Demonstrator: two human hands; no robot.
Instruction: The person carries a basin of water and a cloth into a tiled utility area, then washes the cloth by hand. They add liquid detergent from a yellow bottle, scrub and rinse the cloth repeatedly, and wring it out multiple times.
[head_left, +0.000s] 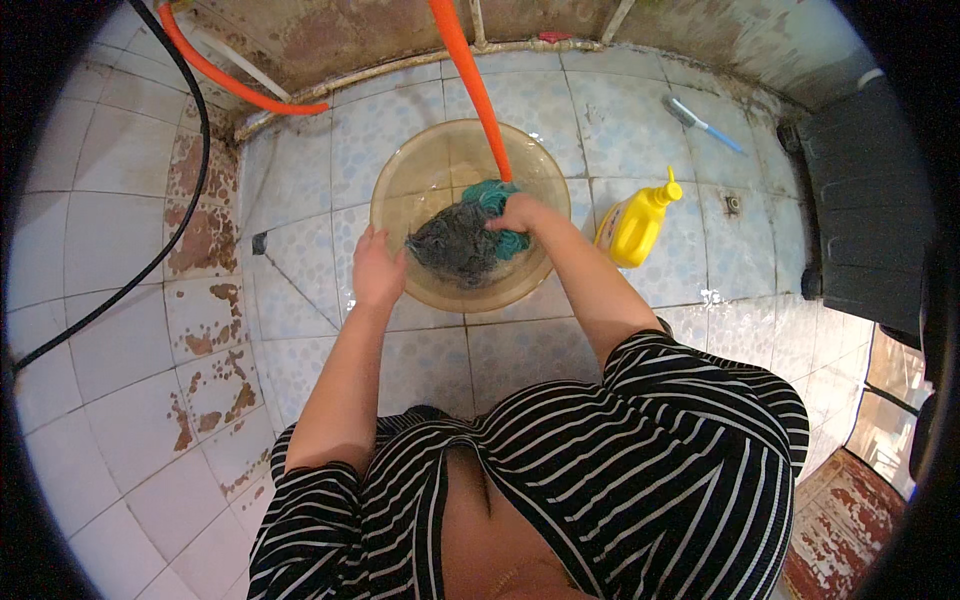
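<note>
A round translucent tan basin (405, 161) stands on the tiled floor with water in it. My left hand (377, 266) holds its left rim, the fingers reaching over the edge. Inside the basin lie a dark grey wet cloth (454, 244) and a teal cloth (487, 195), bunched against each other. My right hand (521, 214) grips the teal cloth on the basin's right side, with the thumb close to the grey one. An orange hose (480, 97) comes down from above, its lower end just behind my right hand over the teal cloth.
A yellow jug-shaped bottle (641, 225) with a spout stands right of the basin. Farther back lies a blue and white brush (705, 126). A second orange hose (247, 94) and a black hose (199, 157) hang at the left. A dark plastic unit (862, 202) stands at the right.
</note>
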